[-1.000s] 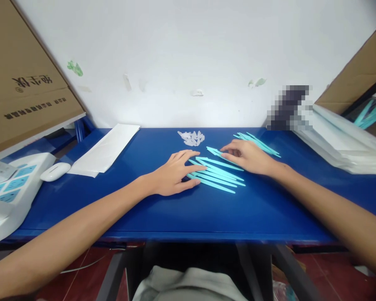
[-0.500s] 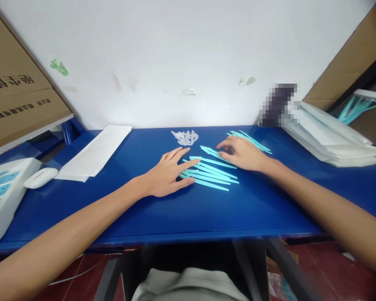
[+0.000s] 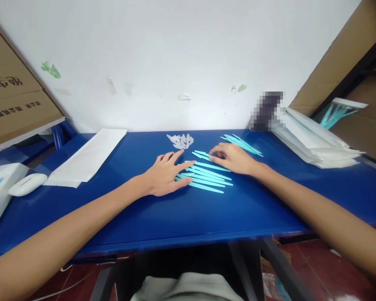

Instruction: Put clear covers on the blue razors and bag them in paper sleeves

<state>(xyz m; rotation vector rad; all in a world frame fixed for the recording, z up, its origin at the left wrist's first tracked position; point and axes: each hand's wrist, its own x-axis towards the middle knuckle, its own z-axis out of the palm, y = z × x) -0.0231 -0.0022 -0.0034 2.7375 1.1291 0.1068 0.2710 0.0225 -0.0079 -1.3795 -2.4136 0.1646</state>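
Note:
Several thin turquoise plastic sticks point(image 3: 208, 177) lie fanned out on the blue table point(image 3: 163, 217). My left hand point(image 3: 166, 173) has its fingers spread, with the thumb and index finger over the left ends of these sticks. My right hand point(image 3: 235, 158) is curled at the near end of one or two turquoise pieces point(image 3: 201, 154), its thumb and index fingertips close to them. Behind that hand rests another bunch of turquoise sticks point(image 3: 242, 144). A small heap of translucent whitish pieces point(image 3: 181, 141) sits near the wall, beyond my left fingertips.
A white sheet or bag point(image 3: 89, 156) lies at the left, near a white oval case point(image 3: 28, 184) and a white device point(image 3: 0, 188). Stacked white bags point(image 3: 319, 144) stand at the right. Cardboard boxes point(image 3: 15, 100) flank the table; a clear bag holds turquoise sticks point(image 3: 336, 115).
The camera view has shifted slightly to the right. My right hand's fingers have come closer to the turquoise piece beside them. My left hand stays spread over the stick ends.

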